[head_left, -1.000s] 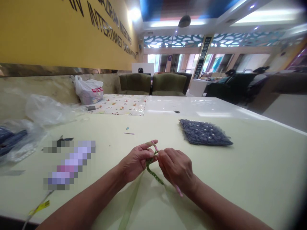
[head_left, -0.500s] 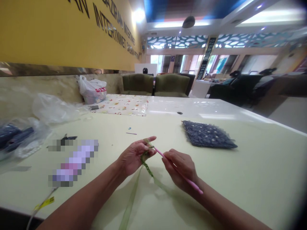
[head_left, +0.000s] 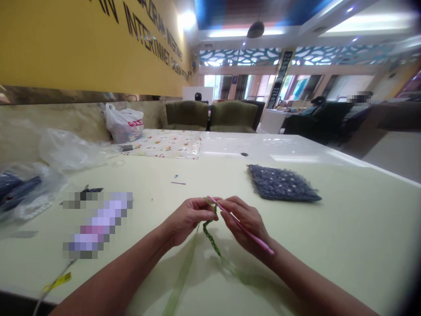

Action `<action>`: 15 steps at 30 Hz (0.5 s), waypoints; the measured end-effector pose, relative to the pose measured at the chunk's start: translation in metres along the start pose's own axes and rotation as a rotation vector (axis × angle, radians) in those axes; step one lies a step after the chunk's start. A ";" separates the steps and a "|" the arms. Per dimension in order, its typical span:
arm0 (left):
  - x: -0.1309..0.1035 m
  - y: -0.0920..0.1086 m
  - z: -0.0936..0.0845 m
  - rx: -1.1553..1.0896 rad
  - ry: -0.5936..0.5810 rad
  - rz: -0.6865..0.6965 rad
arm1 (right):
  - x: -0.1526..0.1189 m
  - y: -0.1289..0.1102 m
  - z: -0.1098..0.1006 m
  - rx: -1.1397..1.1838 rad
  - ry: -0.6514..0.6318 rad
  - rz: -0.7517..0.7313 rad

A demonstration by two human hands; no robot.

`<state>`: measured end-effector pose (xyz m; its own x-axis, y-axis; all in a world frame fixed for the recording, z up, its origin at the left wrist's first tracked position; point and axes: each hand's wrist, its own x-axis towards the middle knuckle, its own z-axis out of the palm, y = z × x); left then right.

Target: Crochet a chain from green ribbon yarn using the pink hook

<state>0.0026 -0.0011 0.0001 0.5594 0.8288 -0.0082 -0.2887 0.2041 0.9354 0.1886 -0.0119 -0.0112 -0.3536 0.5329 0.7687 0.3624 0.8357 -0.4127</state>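
My left hand (head_left: 190, 219) is closed on the top of a green crocheted chain (head_left: 211, 237), pinching it between thumb and fingers. Pale green ribbon (head_left: 182, 276) runs down from this hand to the table's near edge, and a loose ribbon tail trails right from the chain's lower end. A pink crochet hook (head_left: 245, 229) lies slanted in my right hand (head_left: 245, 221), its thick end resting over the wrist. The hook's tip is up at the ribbon by my left fingers. Both hands nearly touch. The stitch at the tip is too small to make out.
A dark grey crocheted piece with pearl beads (head_left: 283, 183) lies at the right. Beyond my hands are a thin purple needle (head_left: 178, 183) and a small blue ring (head_left: 176, 176). Plastic bags (head_left: 123, 125), a blurred-out lilac object (head_left: 101, 224) and a cable (head_left: 49, 287) occupy the left.
My right hand has moved up and closer to my left, bringing the hook tip across the ribbon. My left index finger, stretched out before, is now bent in. The chain hangs slightly farther right.
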 end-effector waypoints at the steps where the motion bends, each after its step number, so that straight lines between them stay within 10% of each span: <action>1: 0.000 0.000 0.000 0.020 -0.017 0.003 | 0.000 0.000 0.000 0.008 -0.005 0.001; 15: 0.001 0.005 -0.010 -0.092 0.058 -0.060 | 0.000 -0.003 0.001 -0.072 -0.024 -0.021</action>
<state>-0.0064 0.0060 0.0014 0.5326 0.8420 -0.0859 -0.3282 0.2990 0.8960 0.1868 -0.0143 -0.0104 -0.3818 0.5191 0.7647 0.4151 0.8356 -0.3600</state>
